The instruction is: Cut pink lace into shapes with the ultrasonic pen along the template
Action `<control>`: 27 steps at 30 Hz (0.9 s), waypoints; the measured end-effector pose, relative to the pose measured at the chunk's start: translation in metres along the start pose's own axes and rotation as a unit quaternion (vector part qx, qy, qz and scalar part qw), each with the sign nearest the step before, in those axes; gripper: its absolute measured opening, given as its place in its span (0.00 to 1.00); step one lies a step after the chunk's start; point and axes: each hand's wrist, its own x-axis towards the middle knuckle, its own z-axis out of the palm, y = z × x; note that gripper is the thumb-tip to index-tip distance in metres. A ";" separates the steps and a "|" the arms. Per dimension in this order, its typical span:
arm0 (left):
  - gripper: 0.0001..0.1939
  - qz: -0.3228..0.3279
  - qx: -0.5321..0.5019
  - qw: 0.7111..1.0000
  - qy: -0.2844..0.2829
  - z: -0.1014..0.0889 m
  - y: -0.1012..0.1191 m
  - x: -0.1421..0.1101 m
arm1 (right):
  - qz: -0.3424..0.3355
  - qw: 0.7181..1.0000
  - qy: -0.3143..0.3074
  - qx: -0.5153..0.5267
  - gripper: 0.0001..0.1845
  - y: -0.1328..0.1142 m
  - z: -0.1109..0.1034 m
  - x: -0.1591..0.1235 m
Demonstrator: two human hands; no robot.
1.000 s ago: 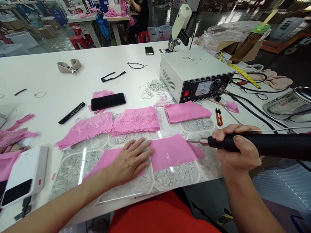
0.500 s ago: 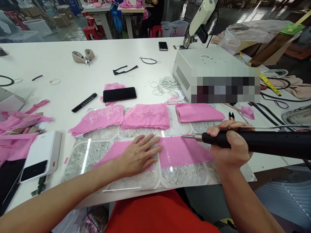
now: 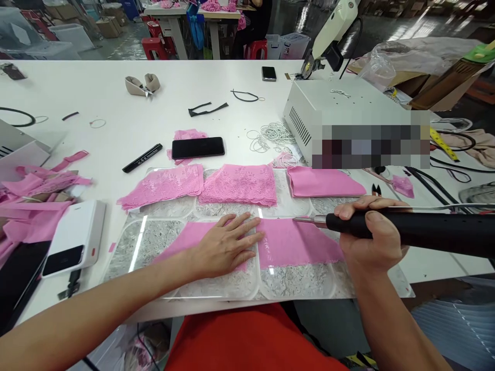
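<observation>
My left hand (image 3: 224,247) lies flat with fingers spread on a pink fabric strip (image 3: 297,242) that stretches across a clear glass plate (image 3: 154,242). My right hand (image 3: 371,232) is wrapped round a black handheld tool (image 3: 417,232) with a metal tip (image 3: 309,220). The tip points left and hovers at the strip's upper edge. Behind the strip lie two pink lace pieces (image 3: 240,184) and a folded pink cloth (image 3: 323,181).
A white control box (image 3: 348,111) stands at the back right with cables and a tape measure (image 3: 441,141). A black phone (image 3: 198,148), a black marker (image 3: 142,157), a white device (image 3: 75,238), pink scraps (image 3: 34,190) and white elastic loops (image 3: 273,135) lie about.
The view has shifted, so everything sits further right in the picture. My hands keep nearly the same pose; the tool tip stays at the strip's upper edge.
</observation>
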 end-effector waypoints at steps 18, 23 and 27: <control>0.21 0.007 0.011 1.000 0.013 0.000 0.001 0.001 | 0.017 0.998 -0.058 0.016 0.12 0.004 0.024 -0.013; 0.21 0.008 0.003 1.000 0.021 0.000 0.002 0.001 | 0.007 0.998 -0.054 0.011 0.10 0.006 0.026 -0.013; 0.20 0.005 -0.004 1.000 0.006 -0.004 0.001 0.002 | 0.010 0.998 -0.051 0.019 0.07 0.003 0.025 -0.013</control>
